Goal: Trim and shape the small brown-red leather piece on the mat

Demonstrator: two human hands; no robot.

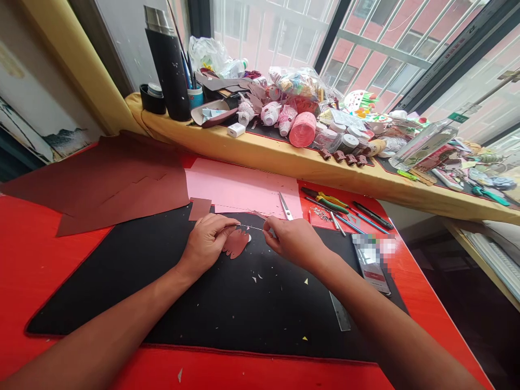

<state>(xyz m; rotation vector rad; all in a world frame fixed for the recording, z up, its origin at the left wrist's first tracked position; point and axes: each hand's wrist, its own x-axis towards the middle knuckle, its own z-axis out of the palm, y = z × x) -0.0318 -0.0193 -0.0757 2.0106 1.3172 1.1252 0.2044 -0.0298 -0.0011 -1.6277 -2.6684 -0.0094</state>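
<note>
Between my two hands runs a thin pale strand (251, 227), its long axis going left to right and dipping slightly toward the right. My left hand (207, 238) pinches its left end between thumb and forefinger; my right hand (296, 241) has thumb and fingertips pressed together at its right end. Whether it is thread or wire, I cannot tell.

The brown cut-out (235, 246) lies just on the near side of the strand, below my left fingertips, so my left hand is the nearer one. Its longer axis slants from near left to far right, and its left edge is scalloped. I cannot tell whether it touches my fingers or rests wholly on the black mat (170, 309).

The mat lies on a red table (81, 244), sprinkled with small scraps. Beyond my hands is a pink sheet (244, 187), with scissors (285, 207) at its right end. Large brown sheets (134, 189) spread far left; a phone (370, 265) lies right of my right forearm. Past the table, a crowded ledge (260, 149) runs beneath a barred window (276, 32).
</note>
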